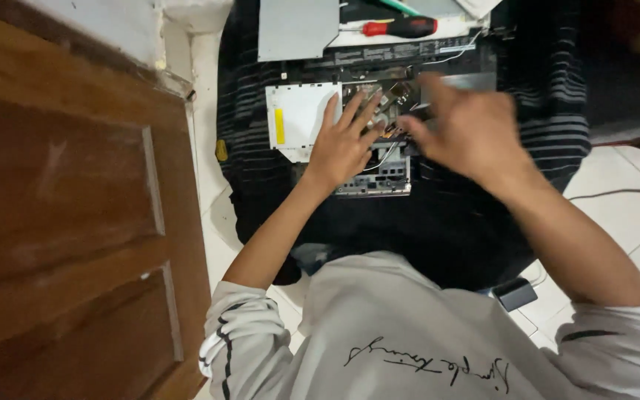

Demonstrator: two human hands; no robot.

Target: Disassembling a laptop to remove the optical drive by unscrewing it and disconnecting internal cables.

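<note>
Both hands hide the opened laptop (379, 126): left hand (342, 144) flat, fingers spread; right hand (468, 133) blurred, grip unclear.

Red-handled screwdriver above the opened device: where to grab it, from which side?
Take the red-and-black handled screwdriver by its thick handle, coming from above with the right hand. It lies flat, crosswise, handle to the right, thin shaft pointing left; the handle looks unobstructed.
</note>
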